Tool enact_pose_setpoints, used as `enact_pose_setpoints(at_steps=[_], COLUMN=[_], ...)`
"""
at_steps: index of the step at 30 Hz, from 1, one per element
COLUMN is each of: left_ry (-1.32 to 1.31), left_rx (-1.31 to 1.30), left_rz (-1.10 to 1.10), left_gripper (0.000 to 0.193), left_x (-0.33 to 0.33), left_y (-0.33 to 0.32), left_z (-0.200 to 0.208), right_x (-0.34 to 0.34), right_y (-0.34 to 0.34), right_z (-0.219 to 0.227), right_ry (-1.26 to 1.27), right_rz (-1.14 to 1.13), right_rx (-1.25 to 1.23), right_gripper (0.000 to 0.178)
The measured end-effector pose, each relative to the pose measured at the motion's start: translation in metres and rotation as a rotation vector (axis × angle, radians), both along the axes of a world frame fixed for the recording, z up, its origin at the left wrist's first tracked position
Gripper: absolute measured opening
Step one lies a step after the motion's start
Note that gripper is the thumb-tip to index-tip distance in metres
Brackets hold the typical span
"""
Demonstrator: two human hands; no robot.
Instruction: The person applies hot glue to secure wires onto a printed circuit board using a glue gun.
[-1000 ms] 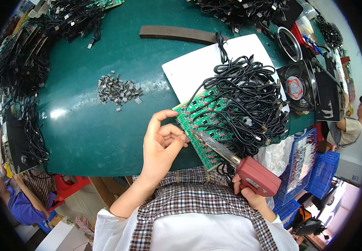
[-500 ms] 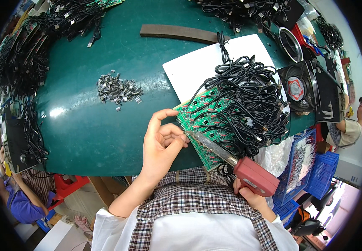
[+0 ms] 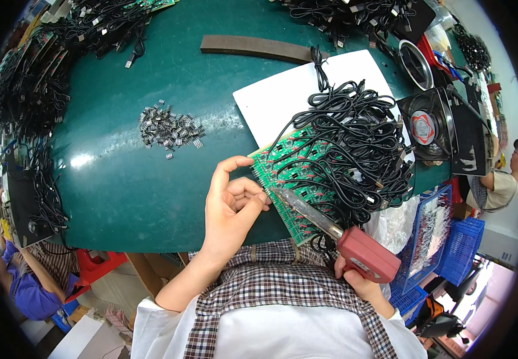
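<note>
By the table, right hand grips soldering iron.

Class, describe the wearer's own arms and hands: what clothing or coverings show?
The left hand and right hand are ungloved, the right partly hidden. No watch or band shows on the left wrist. The forearms are bare below white sleeves. A checked apron goes over the white top.
</note>
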State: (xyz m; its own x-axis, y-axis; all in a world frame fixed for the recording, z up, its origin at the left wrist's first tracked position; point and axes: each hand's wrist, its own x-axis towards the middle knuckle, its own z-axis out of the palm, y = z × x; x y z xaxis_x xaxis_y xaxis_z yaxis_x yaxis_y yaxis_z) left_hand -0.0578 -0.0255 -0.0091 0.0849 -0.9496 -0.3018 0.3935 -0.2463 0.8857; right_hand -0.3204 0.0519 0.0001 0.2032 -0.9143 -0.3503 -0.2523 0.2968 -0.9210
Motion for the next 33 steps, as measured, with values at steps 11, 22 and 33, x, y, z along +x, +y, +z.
enact_pose_setpoints(at_steps=[11,22,33], left_ry=[-0.024,-0.065,-0.320], left_rx=[-0.015,-0.022,-0.030], left_rz=[0.008,0.007,0.027], left_gripper=[0.043,0.042,0.050], left_x=[-0.002,-0.002,0.010], left_y=[0.000,0.001,0.003], left_z=[-0.001,-0.004,0.004], right_x=[0.014,0.002,0.012], right_y=[-0.011,-0.001,-0.008], right_z=[0.015,0.005,0.015], right_ry=[-0.101,-0.011,-0.255], right_rz=[-0.008,0.019,-0.069], right_rx=[0.100,-0.010,0.120], right_gripper=[0.059,0.061,0.068])
